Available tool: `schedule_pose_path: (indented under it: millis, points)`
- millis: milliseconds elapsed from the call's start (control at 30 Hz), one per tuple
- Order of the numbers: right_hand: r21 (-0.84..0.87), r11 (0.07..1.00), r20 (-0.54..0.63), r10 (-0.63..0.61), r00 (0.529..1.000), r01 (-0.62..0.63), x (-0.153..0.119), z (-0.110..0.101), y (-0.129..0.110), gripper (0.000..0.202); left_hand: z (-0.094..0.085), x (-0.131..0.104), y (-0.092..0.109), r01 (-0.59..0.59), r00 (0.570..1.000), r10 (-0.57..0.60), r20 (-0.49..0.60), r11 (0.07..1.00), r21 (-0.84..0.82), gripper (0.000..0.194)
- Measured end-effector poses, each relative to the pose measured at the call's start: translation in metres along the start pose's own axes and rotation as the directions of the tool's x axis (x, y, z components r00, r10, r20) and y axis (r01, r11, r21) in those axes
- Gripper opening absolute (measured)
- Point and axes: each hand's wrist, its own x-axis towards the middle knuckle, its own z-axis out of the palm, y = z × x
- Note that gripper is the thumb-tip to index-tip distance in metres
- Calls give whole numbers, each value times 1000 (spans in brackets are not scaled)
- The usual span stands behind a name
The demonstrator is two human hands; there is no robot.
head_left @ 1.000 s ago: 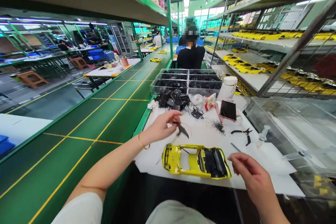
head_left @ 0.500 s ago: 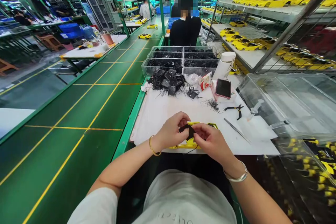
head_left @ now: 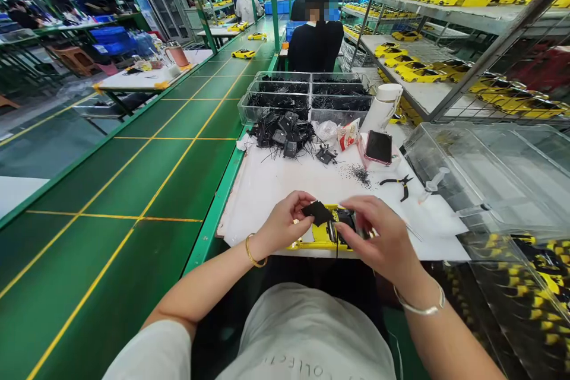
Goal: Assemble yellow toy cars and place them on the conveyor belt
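My left hand point(head_left: 291, 218) pinches a flat, dark, angular plastic part point(head_left: 317, 212) between thumb and fingers, held tilted over a yellow toy car body point(head_left: 318, 244). The car body lies at the table's near edge, with black pieces showing inside its right half. A thin dark strand hangs down over its front side. My right hand point(head_left: 374, 231) hovers over the right end of the car body, thumb and fingers apart, slightly blurred. Its thumb tip is close to the dark part; whether they touch, I cannot tell.
Black wired parts point(head_left: 285, 133) are heaped before a clear divided bin point(head_left: 252, 116). Pliers point(head_left: 403, 185), tweezers point(head_left: 414, 233), a phone point(head_left: 378, 147) and a white bottle point(head_left: 382, 108) are to the right. A green conveyor point(head_left: 146, 184) runs along the left; a person point(head_left: 316, 47) sits ahead.
My right hand has moved right and opened away from the dark part, uncovering the car body's inside. My left hand keeps hold of the part. Yellow cars on the conveyor have come slightly nearer.
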Motion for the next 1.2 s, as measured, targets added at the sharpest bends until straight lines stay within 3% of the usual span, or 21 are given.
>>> schedule_pose_path:
  millis: [67, 133, 267, 300, 400, 433, 533, 567, 633, 700, 767, 800, 833, 900, 967, 1033, 1100, 1133, 1200]
  points:
    - [-26, 999, 110, 23, 994, -20, 5, 5, 12, 34, 2, -3, 2, -21, 999, 19, 38, 999, 48, 30]
    - [-34, 998, 175, 53, 983, -48, 6, 14, 21, 25, 3, -7, 2, -51, 997, 44, 58, 991, 121, 30]
    - [-227, 973, 2, 30, 1000, -29, -1, 23, 16, 16, -2, -10, -1, -111, 993, 119, -8, 952, 286, 28]
    - [-225, 974, 17, 6, 1000, -2, -3, 21, 11, 15, -4, -9, -2, -111, 991, 127, -35, 947, 301, 27]
    - [18, 996, 246, -94, 965, 93, -6, 7, -3, 13, -7, -7, -4, -56, 993, 76, -90, 978, 199, 26]
    - [90, 993, 265, -103, 959, 82, -4, 1, -5, 13, -7, -7, -4, -25, 996, 35, -80, 993, 118, 27]
    - [93, 991, 144, 85, 986, -99, 3, -6, -2, 20, -3, -7, -6, 49, 999, -48, 18, 990, -130, 29]
    - [95, 980, 153, 160, 975, -175, 5, -4, 1, 25, -1, -8, -7, 65, 997, -56, 53, 980, -186, 30]
    - [137, 948, 276, 242, 930, -288, 8, 2, 8, 35, 2, -10, -6, 79, 993, -57, 107, 971, -225, 29]
    - [167, 924, 324, 278, 904, -344, 9, 8, 12, 34, 2, -14, -4, 20, 995, -5, 99, 988, -155, 34]
    - [145, 913, 253, 337, 907, -380, 8, 11, 13, 33, 0, -19, 2, -174, 984, 172, 39, 983, 57, 51]
    - [126, 907, 222, 369, 902, -402, 7, 11, 13, 33, 0, -22, 5, -309, 950, 310, 24, 932, 191, 60]
    - [105, 902, 201, 394, 897, -420, 7, 11, 11, 33, -1, -25, 8, -444, 889, 456, 41, 839, 315, 65]
    - [68, 897, 193, 418, 888, -437, 7, 11, 8, 31, 2, -32, 13, -662, 711, 685, 160, 576, 480, 59]
    - [66, 897, 213, 416, 884, -438, 7, 12, 6, 28, 7, -36, 12, -769, 522, 805, 282, 302, 563, 40]
    - [131, 873, 256, 427, 867, -469, 6, 15, 5, 27, 13, -37, 8, -766, 393, 851, 349, 93, 637, 24]
    - [256, 801, 329, 454, 828, -541, 5, 17, 7, 31, 14, -35, 4, -729, 350, 856, 380, -5, 684, 21]
    - [319, 746, 374, 468, 801, -584, 4, 17, 9, 35, 13, -33, 2, -721, 361, 847, 390, -11, 692, 21]
    - [407, 634, 446, 491, 749, -658, 3, 16, 12, 41, 8, -28, 0, -734, 422, 795, 436, 18, 678, 22]
